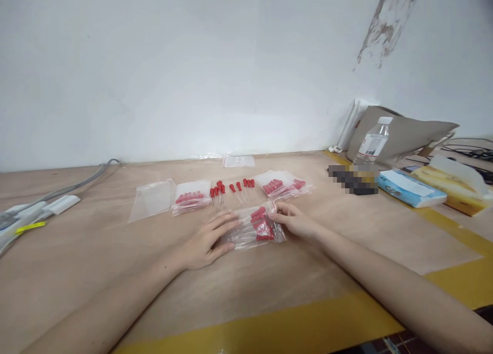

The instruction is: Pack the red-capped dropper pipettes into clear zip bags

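Observation:
A clear zip bag lies on the table in front of me, holding several droppers with red rubber bulbs. At its right end, my right hand pinches the bag's edge between thumb and fingers. My left hand rests at the opposite end, fingers stretched out and thumb apart, touching the bag's left side. Just beyond it are loose droppers with red bulbs. Stacks of filled bags sit on either side of them, a left stack and a right stack.
Flat clear bags lie at left, and a white packet lies near the wall. A power strip with a grey cable is far left. A water bottle, tissue packs and a grey bag occupy the right.

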Motion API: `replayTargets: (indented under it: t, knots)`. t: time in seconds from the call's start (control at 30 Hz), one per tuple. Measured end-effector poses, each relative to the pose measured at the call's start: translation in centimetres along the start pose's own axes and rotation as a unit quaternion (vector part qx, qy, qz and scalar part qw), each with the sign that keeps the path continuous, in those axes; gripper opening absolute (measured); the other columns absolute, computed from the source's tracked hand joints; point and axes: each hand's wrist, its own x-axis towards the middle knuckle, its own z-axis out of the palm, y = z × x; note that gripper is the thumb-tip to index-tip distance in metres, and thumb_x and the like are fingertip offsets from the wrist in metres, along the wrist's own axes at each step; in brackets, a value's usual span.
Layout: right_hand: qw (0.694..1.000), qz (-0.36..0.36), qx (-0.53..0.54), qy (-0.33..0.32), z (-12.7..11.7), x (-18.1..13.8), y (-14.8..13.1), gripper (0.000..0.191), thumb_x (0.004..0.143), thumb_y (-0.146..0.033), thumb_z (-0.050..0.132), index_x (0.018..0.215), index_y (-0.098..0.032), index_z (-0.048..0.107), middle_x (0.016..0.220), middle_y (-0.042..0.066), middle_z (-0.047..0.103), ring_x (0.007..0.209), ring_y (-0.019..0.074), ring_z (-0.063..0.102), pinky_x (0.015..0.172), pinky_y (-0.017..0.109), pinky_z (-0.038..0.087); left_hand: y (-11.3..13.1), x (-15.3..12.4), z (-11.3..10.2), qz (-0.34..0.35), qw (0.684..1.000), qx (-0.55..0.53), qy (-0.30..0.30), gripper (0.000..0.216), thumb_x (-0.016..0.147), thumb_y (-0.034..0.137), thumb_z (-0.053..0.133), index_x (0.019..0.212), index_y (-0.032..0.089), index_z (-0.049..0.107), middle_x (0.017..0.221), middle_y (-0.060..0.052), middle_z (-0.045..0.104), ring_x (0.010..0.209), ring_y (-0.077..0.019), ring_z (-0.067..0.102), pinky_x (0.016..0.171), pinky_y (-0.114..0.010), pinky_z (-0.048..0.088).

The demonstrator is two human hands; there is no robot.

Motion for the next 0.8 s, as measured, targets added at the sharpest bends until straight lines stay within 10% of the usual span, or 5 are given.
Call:
replayTargets:
  t: [0.2,0.43,0.6,0.8]
  knots:
    - [0.988,-0.027,0.116,0.097,-2.0,0.1,-2.2,0.019,0.072,-0.034,0.062,0.08,-0.018,0.056,0.066,-0.001,0.063,0.053,0.0116,0.058,0.045,0.022,0.047,-1.0,0.0,-0.3,-0.1,0.965,0.105,0.22,0.031,0.086,0.035,0.048,0.116,0.027,0.048,0.126,-0.004,0.047,0.124,-0.0254,0.035,0.104,-0.046,0.025]
    - [0.963,-0.031,0.082,0.253,-5.3,4.5,-3.7,0.004,0.082,-0.019,0.048,0.08,-0.019,0.051,0.079,0.003,0.066,0.071,0.0118,0.064,0.06,0.022,0.053,-6.9,-2.0,-3.9,-0.321,0.854,0.209,0.352,0.035,0.086,0.043,0.042,0.113,0.023,0.052,0.129,-0.006,0.042,0.124,-0.0334,0.031,0.102,-0.05,0.023]
    - [0.957,0.127,-0.044,0.256,-6.0,4.0,-2.8,0.024,0.083,-0.028,0.051,0.063,-0.014,0.051,0.048,0.002,0.056,0.043,0.0101,0.054,0.042,0.02,0.046,-11.8,-4.9,-4.1,-0.459,0.827,0.215,0.242,0.051,0.087,0.045,0.035,0.125,0.013,0.044,0.136,-0.018,0.034,0.129,-0.0371,0.021,0.101,-0.055,0.021]
    - [0.914,0.188,-0.356,0.04,-5.7,1.2,-4.7,0.06,0.08,-0.062,0.035,0.047,-0.015,0.048,0.043,0.003,0.052,0.03,0.0046,0.034,0.032,0.019,0.024,-13.9,-4.8,-3.4,-0.552,0.818,0.147,0.07,0.06,0.085,0.048,0.03,0.126,0.006,0.041,0.136,-0.024,0.031,0.128,-0.037,0.025,0.099,-0.056,0.023]
